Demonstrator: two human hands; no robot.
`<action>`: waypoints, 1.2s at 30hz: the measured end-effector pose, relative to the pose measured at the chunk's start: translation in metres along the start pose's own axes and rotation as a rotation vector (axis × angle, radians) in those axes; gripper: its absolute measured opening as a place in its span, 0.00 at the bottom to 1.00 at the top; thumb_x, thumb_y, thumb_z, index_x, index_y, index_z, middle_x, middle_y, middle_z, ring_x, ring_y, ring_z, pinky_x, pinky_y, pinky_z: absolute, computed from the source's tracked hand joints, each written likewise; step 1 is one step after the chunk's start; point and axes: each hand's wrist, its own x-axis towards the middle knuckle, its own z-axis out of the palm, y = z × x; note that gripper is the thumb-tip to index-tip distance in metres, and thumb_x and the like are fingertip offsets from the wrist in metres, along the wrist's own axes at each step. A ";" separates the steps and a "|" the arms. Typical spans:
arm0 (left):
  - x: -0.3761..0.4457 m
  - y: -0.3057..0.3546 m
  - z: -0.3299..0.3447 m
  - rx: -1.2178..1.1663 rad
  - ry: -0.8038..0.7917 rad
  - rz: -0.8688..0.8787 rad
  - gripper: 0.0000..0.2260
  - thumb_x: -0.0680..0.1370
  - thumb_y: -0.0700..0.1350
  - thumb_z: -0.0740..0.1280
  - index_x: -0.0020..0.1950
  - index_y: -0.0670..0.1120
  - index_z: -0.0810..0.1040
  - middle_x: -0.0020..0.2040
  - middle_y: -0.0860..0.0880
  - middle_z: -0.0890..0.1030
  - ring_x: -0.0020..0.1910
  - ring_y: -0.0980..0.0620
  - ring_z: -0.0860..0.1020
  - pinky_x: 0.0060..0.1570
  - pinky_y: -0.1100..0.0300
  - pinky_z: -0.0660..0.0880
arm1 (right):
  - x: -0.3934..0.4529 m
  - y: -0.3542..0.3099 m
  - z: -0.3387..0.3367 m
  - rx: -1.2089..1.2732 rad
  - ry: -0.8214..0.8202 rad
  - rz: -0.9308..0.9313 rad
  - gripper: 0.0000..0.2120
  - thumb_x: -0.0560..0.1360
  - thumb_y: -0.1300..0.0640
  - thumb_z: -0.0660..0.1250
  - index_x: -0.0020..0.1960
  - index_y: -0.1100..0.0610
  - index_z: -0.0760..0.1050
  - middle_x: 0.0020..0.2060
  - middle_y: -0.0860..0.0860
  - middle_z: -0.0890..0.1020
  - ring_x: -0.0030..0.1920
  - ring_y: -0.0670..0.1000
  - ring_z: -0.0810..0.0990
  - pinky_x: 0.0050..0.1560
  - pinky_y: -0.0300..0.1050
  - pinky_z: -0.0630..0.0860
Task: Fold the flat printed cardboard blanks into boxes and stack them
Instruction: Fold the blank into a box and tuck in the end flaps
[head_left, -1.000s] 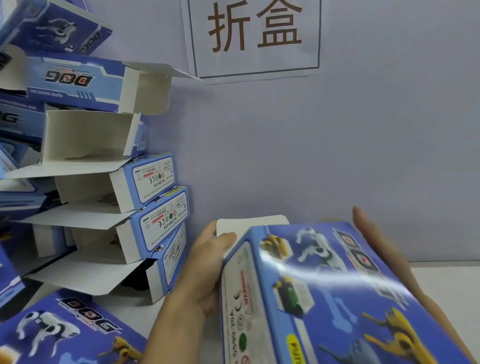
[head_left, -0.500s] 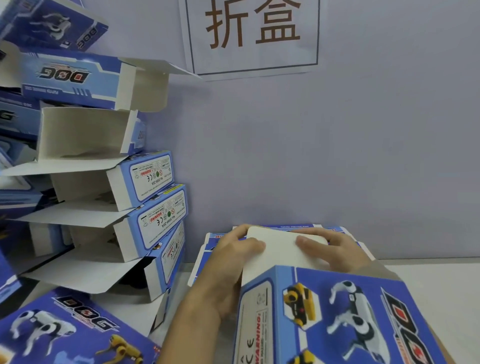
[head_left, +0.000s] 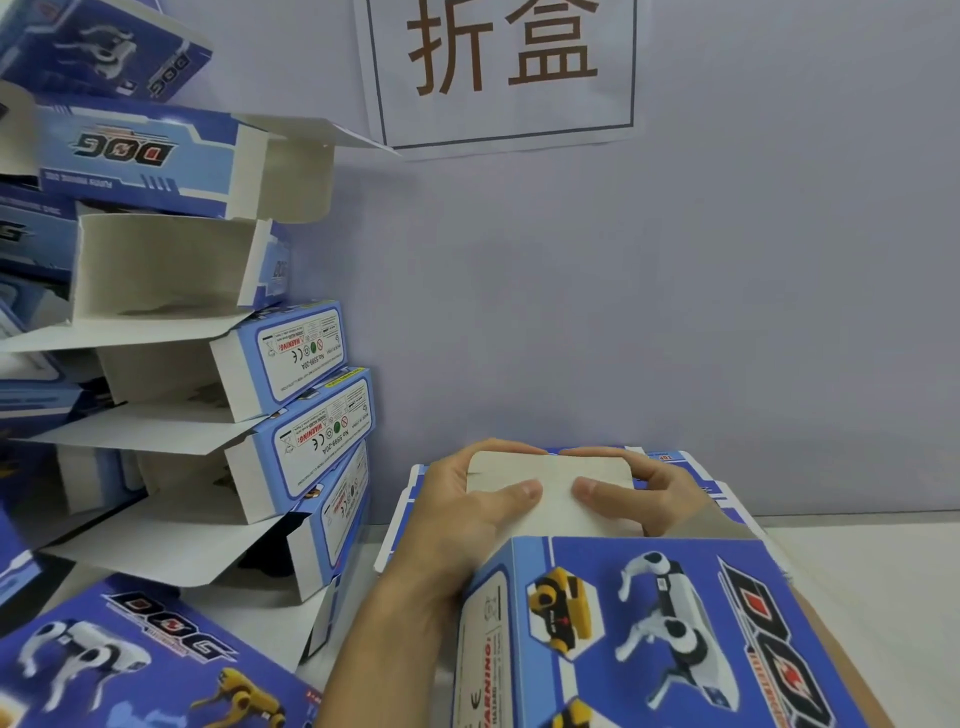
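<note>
A blue printed box (head_left: 649, 629) with robot-dog pictures sits low in the middle, close to me. Its plain end flap (head_left: 558, 493) sticks up at the far end. My left hand (head_left: 457, 525) grips the flap's left edge, thumb pressing on its face. My right hand (head_left: 649, 493) grips the right edge, thumb likewise on the flap. Behind the hands lies a pile of flat blanks (head_left: 696, 467) against the wall. A leaning stack of folded boxes (head_left: 291, 395) with open flaps rises at the left.
A blue box (head_left: 130, 670) lies at the bottom left. The grey wall (head_left: 675, 286) carries a paper sign (head_left: 498, 67) with two characters. The white tabletop (head_left: 883, 571) shows at the right.
The box has turned so its end flap faces away. Both hands moved onto that flap, and the thumbs have come closer together on its face.
</note>
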 end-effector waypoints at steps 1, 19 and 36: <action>0.000 0.001 0.000 0.003 -0.001 0.009 0.09 0.76 0.34 0.70 0.43 0.47 0.84 0.41 0.41 0.84 0.38 0.43 0.81 0.39 0.53 0.79 | -0.001 -0.002 0.001 0.010 -0.002 -0.006 0.14 0.63 0.55 0.74 0.49 0.50 0.84 0.38 0.51 0.87 0.36 0.52 0.86 0.29 0.41 0.79; 0.006 0.002 -0.026 -0.021 0.387 0.015 0.08 0.76 0.40 0.73 0.52 0.51 0.79 0.48 0.43 0.85 0.41 0.43 0.85 0.36 0.52 0.81 | -0.033 -0.042 0.000 0.044 -0.251 0.324 0.22 0.75 0.40 0.67 0.56 0.56 0.85 0.53 0.60 0.85 0.48 0.60 0.86 0.38 0.41 0.82; -0.006 0.025 0.005 0.149 -0.062 0.345 0.24 0.71 0.67 0.65 0.65 0.64 0.73 0.52 0.61 0.84 0.51 0.65 0.81 0.42 0.74 0.76 | -0.038 -0.040 -0.003 -0.029 0.071 -0.224 0.24 0.68 0.40 0.77 0.61 0.34 0.73 0.52 0.52 0.86 0.47 0.58 0.87 0.38 0.51 0.84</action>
